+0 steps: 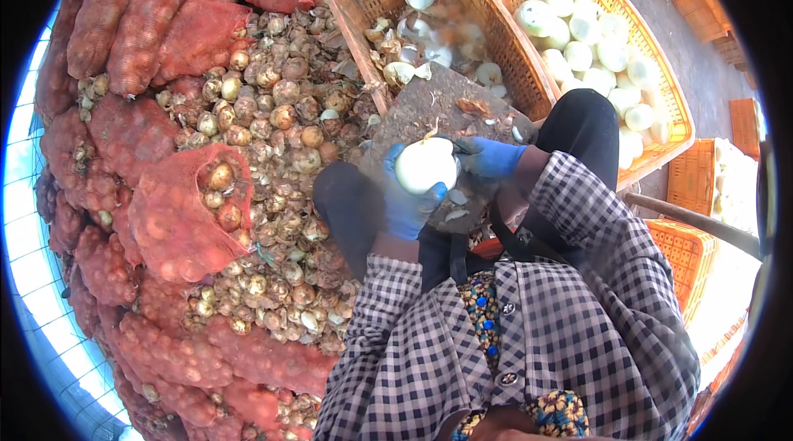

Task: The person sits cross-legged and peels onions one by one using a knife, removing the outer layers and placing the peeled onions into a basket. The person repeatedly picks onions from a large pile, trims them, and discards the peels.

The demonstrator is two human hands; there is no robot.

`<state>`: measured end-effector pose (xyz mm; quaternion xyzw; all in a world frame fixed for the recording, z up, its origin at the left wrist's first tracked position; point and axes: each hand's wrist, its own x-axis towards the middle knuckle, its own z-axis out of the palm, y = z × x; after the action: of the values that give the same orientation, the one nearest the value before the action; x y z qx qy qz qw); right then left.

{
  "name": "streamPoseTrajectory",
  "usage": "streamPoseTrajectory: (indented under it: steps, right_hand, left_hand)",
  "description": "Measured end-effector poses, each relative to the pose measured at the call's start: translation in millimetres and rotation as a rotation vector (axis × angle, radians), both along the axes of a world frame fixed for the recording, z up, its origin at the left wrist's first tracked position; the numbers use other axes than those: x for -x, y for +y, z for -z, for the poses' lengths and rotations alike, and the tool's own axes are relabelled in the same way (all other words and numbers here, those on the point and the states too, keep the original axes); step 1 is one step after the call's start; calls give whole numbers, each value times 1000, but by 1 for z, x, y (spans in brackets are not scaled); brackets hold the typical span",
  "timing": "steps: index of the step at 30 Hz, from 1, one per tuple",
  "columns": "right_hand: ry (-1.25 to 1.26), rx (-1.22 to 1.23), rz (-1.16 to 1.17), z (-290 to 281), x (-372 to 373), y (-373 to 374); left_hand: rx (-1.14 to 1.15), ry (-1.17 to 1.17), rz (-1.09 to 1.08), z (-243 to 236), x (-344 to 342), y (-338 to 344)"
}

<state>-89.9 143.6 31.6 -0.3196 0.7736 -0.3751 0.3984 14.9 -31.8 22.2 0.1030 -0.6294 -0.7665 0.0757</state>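
Bending in from the lower edge, the person's left sleeve (384,292) rises almost straight toward the lap, while the right sleeve (591,201) angles in from the right, so both wrists meet in front of the body. The left hand (404,208), in a blue glove, is closed around a peeled white onion (425,167), cupping it from the left and below, thumb along its lower side. The right hand (493,157), also gloved in blue, has its fingers curled at the onion's right side; whether it grips a tool cannot be told. The onion sits between the two hands, over the near part of a dirty grey slab (413,115), with thin strands at its top.

The left knee (334,189) and right knee (582,115) flank the hands. Beyond the slab, an orange crate (496,32) of peelings stands just beside a second crate (657,158) of peeled onions. Loose unpeeled onions (289,111) and red mesh sacks (186,218) crowd the left.
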Motion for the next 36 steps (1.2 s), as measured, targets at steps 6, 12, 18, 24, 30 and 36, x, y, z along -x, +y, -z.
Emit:
streamPoseTrajectory:
  steps: [6,12,18,24,30,36]
  right_hand:
    - [-400,438,398,-1,-28,10]
    - [-421,670,474,-6,-10,2]
    - [-596,408,366,-62,5,5]
    - [-313,501,785,3,15,-24]
    - [34,641,459,38,-7,-66]
    - [53,626,553,69,-3,-65]
  left_hand:
    - [-65,44,79,-8,-3,-16]
    - [321,-41,408,-35,-7,-6]
    - [136,-49,453,-51,-16,1]
    - [-509,-163,416,-99,4,23]
    - [-208,41,515,-165,165,146]
    - [-105,-83,491,-158,236,214]
